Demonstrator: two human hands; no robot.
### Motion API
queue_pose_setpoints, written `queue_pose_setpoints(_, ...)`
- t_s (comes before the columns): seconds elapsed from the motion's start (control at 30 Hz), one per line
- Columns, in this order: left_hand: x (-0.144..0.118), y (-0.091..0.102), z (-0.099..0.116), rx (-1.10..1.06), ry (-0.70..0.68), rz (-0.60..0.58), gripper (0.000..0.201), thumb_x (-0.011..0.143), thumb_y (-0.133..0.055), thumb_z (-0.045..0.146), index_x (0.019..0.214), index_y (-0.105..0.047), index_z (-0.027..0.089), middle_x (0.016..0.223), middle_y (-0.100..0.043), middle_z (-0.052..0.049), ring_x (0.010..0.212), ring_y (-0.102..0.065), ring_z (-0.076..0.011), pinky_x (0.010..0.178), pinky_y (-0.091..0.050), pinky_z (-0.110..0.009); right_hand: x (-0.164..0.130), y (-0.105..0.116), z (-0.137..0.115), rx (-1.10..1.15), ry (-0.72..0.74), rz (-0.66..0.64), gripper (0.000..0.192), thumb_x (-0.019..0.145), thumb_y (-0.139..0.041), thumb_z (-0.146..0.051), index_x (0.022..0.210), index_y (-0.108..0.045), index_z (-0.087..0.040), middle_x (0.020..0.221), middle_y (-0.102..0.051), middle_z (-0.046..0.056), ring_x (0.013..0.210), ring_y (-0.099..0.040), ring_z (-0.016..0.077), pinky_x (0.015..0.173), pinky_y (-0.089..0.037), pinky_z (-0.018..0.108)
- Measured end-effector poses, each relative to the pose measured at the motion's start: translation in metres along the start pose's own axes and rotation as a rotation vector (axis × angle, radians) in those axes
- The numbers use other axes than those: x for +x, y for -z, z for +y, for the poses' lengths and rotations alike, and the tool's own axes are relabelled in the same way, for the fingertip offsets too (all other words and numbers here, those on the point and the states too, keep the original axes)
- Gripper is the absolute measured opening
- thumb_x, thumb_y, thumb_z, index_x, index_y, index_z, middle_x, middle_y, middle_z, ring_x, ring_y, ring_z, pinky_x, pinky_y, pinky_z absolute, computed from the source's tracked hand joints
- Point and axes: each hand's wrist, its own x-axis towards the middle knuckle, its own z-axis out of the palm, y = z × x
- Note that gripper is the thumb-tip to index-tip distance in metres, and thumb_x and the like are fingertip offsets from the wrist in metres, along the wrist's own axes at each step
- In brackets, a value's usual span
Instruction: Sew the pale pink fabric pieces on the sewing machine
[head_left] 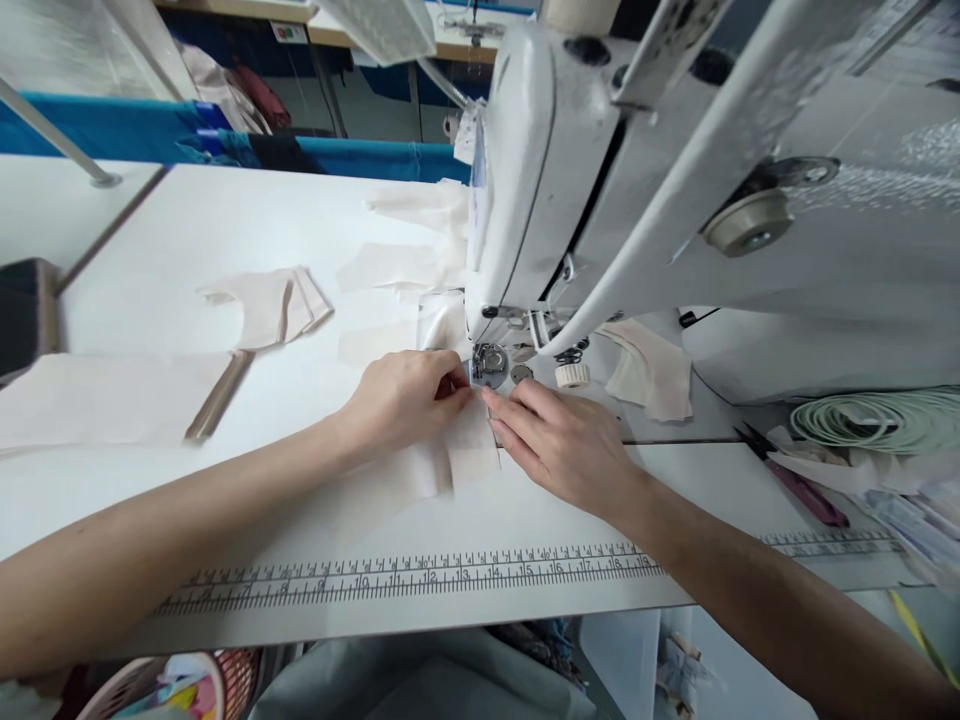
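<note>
Your smooth white counter (225,230) fills most of the view, with a printed ruler strip (420,577) running along its near edge at six o'clock. At one o'clock the glossy white metal sewing machine (555,150) rises over the work, its round steel presser-foot assembly (490,364) hanging down at centre. At nine o'clock lies a large flat sheet of pale cream fabric (97,398), and at ten o'clock a folded stack of curved cream cut pieces (274,305). At three o'clock sits a coil of pale green cord (877,420).

The small soft cream fabric piece (450,455) you are working lies flat on the counter just below the presser foot, its top edge at the foot. Your left hand (405,400) rests on it with the grip closed, fingertips pinching the cloth edge beside the foot. Your right hand (570,445) lies flat and open, fingers extended, pressing the fabric's right edge down, holding nothing.
</note>
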Motion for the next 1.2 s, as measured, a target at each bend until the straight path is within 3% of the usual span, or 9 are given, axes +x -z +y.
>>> queue_pose_setpoints(0.27, 0.0, -0.001, -0.001, 0.006, -0.019, 0.019, 0.021, 0.089, -0.053, 0.037, 0.087, -0.065, 0.02, 0.076, -0.068, -0.001, 0.065, -0.059, -0.0162, 0.056, -0.035, -0.025, 0.002, 0.0, -0.007, -0.147, 0.025, -0.028, 0.031, 0.1, -0.043, -0.027, 0.117, -0.067, -0.017, 0.08, -0.062, 0.003, 0.063, -0.053, 0.0111, 0.058, -0.038, 0.028)
queue_pose_setpoints(0.4, -0.011, 0.004, -0.004, -0.037, -0.049, 0.004, 0.028, 0.09, -0.048, 0.043, 0.099, -0.061, 0.02, 0.076, -0.067, 0.0, 0.062, -0.059, -0.0147, 0.054, -0.035, -0.024, 0.002, 0.002, -0.008, -0.163, 0.031, -0.05, 0.031, 0.1, -0.043, -0.027, 0.118, -0.066, -0.017, 0.083, -0.063, 0.004, 0.066, -0.055, 0.0116, 0.06, -0.039, 0.028)
queue_pose_setpoints(0.6, -0.048, 0.017, -0.039, 0.029, -0.092, -0.014, 0.039, 0.086, -0.048, 0.049, 0.115, -0.052, 0.023, 0.08, -0.066, 0.001, 0.055, -0.058, -0.0136, 0.049, -0.035, -0.023, 0.002, 0.001, -0.008, -0.123, 0.021, -0.067, 0.033, 0.101, -0.04, -0.026, 0.122, -0.064, -0.016, 0.087, -0.063, 0.003, 0.07, -0.057, 0.0115, 0.06, -0.039, 0.029)
queue_pose_setpoints(0.77, -0.084, 0.023, -0.067, 0.201, -0.086, 0.119, 0.036, 0.091, -0.043, 0.038, 0.123, -0.051, 0.024, 0.081, -0.066, -0.002, 0.056, -0.059, -0.0155, 0.044, -0.035, -0.025, 0.002, 0.001, -0.007, -0.082, 0.01, -0.088, 0.032, 0.101, -0.041, -0.028, 0.122, -0.063, -0.017, 0.091, -0.064, 0.004, 0.073, -0.058, 0.0116, 0.059, -0.038, 0.028)
queue_pose_setpoints(0.93, -0.116, 0.014, -0.057, 0.28, -0.274, 0.384, 0.028, 0.094, -0.048, 0.029, 0.121, -0.055, 0.024, 0.105, -0.066, -0.007, 0.089, -0.064, -0.0243, 0.072, -0.051, -0.037, 0.002, 0.002, -0.005, -0.055, -0.009, -0.105, 0.035, 0.102, -0.037, -0.027, 0.124, -0.063, -0.018, 0.09, -0.064, 0.003, 0.066, -0.054, 0.0103, 0.055, -0.035, 0.027)
queue_pose_setpoints(1.03, -0.126, 0.005, -0.051, 0.248, -0.358, 0.374, 0.028, 0.093, -0.051, 0.023, 0.121, -0.056, 0.025, 0.102, -0.066, -0.005, 0.089, -0.064, -0.0229, 0.075, -0.051, -0.037, 0.003, 0.002, -0.005, -0.033, -0.011, -0.122, 0.036, 0.102, -0.036, -0.026, 0.126, -0.062, -0.017, 0.09, -0.063, 0.004, 0.066, -0.053, 0.0102, 0.054, -0.035, 0.026)
queue_pose_setpoints(1.2, -0.127, -0.002, -0.053, 0.213, -0.341, 0.346, 0.023, 0.094, -0.049, 0.021, 0.116, -0.057, 0.021, 0.102, -0.067, -0.007, 0.088, -0.064, -0.024, 0.075, -0.052, -0.04, 0.001, 0.0, -0.004, -0.024, -0.006, -0.115, 0.035, 0.101, -0.037, -0.025, 0.126, -0.061, -0.017, 0.09, -0.062, 0.004, 0.068, -0.053, 0.0105, 0.055, -0.038, 0.026)
